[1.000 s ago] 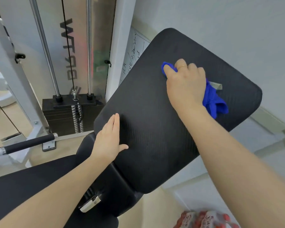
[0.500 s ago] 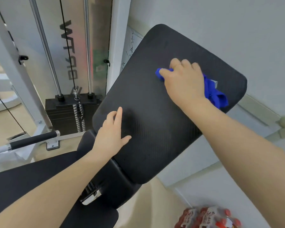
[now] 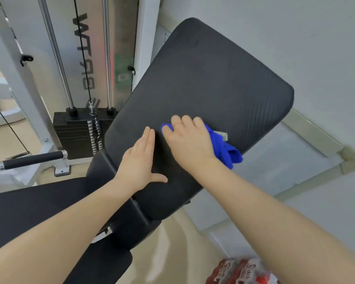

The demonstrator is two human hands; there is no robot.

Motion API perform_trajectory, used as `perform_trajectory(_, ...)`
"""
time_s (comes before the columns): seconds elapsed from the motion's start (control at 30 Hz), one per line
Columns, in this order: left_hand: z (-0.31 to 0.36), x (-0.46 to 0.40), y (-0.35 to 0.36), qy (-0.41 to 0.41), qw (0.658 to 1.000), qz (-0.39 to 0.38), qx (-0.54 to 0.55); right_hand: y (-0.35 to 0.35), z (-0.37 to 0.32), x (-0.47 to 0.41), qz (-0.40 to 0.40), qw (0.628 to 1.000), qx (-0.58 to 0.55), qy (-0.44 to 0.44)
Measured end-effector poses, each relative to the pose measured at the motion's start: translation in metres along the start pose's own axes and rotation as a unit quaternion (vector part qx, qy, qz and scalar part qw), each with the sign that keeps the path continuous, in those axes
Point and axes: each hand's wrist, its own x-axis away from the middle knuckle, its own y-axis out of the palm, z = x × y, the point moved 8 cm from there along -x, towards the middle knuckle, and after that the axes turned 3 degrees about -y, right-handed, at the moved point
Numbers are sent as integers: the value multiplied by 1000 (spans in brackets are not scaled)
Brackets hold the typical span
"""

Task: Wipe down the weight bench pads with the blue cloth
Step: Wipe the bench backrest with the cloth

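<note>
Backrest pad [image 3: 203, 78] was mid-wipe: right hand [image 3: 188, 140] had fingers curled over the blue cloth [image 3: 223, 148], bunched & pressed onto pad's lower half. Left hand [image 3: 138, 160] lay flat, fingers straight, on the pad just beside it, holding nothing. Seat pad [image 3: 29, 210] looked untouched, so prob. under halfway; can't tell which parts were clean.

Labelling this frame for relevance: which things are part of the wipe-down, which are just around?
In use:
- crumpled blue cloth
- black textured backrest pad
- black seat pad
- right hand, pressing the cloth
- left hand, flat on the backrest

Just around:
- black weight stack
- black foam-grip handle
- red-labelled bottles
</note>
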Motion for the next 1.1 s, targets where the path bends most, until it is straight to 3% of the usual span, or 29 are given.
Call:
perform_trajectory(0.07, 5, 2, -2, -7, 1000, -7, -18, -29, 53, -13, 52, 995, 46, 66)
perform_trajectory(0.17, 12, 3, -8, -18, 999, -13, -35, -44, 123, -16, 44, 987, -6, 151)
perform_trajectory(0.3, 19, 3, -10, 6, 998, -13, -53, -50, 125, -8, 81, 972, 29, 218)
perform_trajectory(0.37, 18, 5, -7, 17, 998, -15, -52, -41, 89, 5, 87, 976, 45, 195)
perform_trajectory(0.5, 15, 10, -2, 8, 1000, -11, -18, -6, 0, 50, -14, 999, -15, 44)
perform_trajectory(0.57, 13, 11, 1, -7, 1000, -12, -19, -2, -13, 59, -37, 999, -37, -7)
perform_trajectory(0.63, 11, 13, 2, -26, 998, -5, -53, -18, 12, 50, 10, 999, -41, 3)
perform_trajectory(0.73, 4, 17, 7, -67, 995, -17, -68, -48, 87, 37, 100, 991, -3, 88)
perform_trajectory(0.87, -6, 21, 15, -96, 994, -39, -45, -61, 132, 35, 111, 985, 4, 131)
perform_trajectory(0.97, -10, 25, 17, -93, 995, -31, 17, -44, 83, 43, 80, 992, -12, 94)
perform_trajectory(1.1, -13, 27, 25, -72, 990, -15, 122, 2, -26, 66, -41, 993, -92, -55)
